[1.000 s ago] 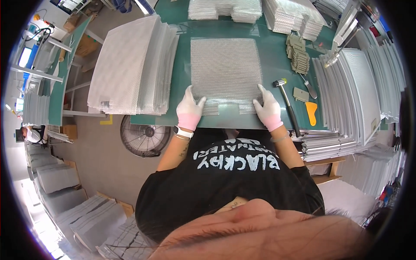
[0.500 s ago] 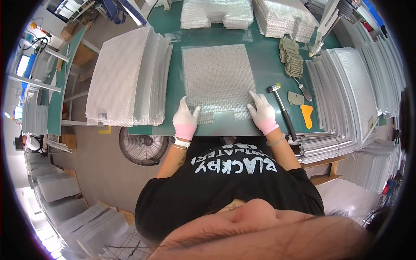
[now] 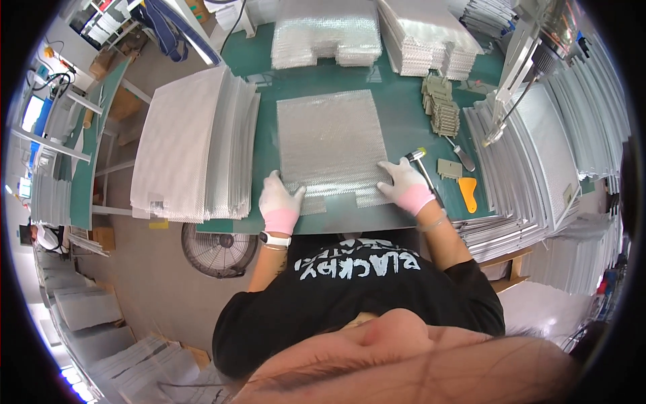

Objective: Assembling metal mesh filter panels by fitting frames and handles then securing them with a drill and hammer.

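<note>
A silvery mesh sheet (image 3: 330,141) is lying flat on the green table (image 3: 404,111), close to its front edge and between the two gloved hands. The left hand (image 3: 279,202) is resting at the seven o'clock corner of the sheet and the right hand (image 3: 407,187) at four o'clock; both are showing the thumb spread away from the fingers, touching the borders. How hard they are pressing, I cannot tell. For handling it well, I am thinking that both hands should be guiding evenly, with the palms low, so the thin borders are not bending. The sheet is looking nearly square, with fine texture, a brighter band along the near part and a notch opening at six o'clock. Whether it is having more than one layer, I cannot tell. Further out, a hammer (image 3: 416,154) is lying at three o'clock, partly hiding behind the right hand, and an orange scraper (image 3: 468,194) at four. Small grey-green plates (image 3: 441,111) are piling at two o'clock, while a tall sheet stack (image 3: 178,145) is standing at nine.
</note>
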The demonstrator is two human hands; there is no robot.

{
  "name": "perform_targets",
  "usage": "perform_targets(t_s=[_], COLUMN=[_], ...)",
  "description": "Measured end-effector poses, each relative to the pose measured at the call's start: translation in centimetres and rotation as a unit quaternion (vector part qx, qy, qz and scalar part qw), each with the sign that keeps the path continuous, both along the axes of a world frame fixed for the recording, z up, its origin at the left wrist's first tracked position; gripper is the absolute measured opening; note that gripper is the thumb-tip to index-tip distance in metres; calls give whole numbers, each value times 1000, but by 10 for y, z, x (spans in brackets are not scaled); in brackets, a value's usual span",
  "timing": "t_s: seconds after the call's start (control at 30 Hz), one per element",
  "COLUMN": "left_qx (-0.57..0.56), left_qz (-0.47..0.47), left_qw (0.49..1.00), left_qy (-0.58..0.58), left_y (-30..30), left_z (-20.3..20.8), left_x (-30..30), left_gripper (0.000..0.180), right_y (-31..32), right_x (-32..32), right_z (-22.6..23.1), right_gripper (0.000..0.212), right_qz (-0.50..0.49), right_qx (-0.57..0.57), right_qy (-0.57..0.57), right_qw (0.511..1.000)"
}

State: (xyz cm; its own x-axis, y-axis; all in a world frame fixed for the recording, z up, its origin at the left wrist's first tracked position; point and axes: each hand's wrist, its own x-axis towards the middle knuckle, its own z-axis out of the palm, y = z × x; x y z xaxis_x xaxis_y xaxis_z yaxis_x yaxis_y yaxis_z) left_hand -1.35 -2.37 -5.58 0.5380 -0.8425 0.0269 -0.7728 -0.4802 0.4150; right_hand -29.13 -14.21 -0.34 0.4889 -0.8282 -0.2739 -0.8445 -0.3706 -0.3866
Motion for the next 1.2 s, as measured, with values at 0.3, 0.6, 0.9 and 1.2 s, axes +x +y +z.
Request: perform_targets(t_s=[0.3, 0.6, 0.9, 1.2], left_qx=[72, -188, -368, -261], left_qz=[-225, -172, -133, -38], left_qw=[962, 964, 528, 779], left_qy=[-137, -79, 754, 569], left_y=[-5, 15, -19, 21], left_z=[4, 32, 58, 67], left_x=[9, -8, -91, -26], left_gripper=[66, 56, 42, 57], right_y=[-296, -302, 10, 27], right_x=[2, -24, 24, -33], right_z=[79, 122, 18, 77], right_gripper=[77, 86, 106, 79], right_qz=[-234, -264, 48, -137], right_qx=[-400, -373, -334, -51], right_qy=[-76, -444, -400, -280], right_qw=[883, 771, 852, 949])
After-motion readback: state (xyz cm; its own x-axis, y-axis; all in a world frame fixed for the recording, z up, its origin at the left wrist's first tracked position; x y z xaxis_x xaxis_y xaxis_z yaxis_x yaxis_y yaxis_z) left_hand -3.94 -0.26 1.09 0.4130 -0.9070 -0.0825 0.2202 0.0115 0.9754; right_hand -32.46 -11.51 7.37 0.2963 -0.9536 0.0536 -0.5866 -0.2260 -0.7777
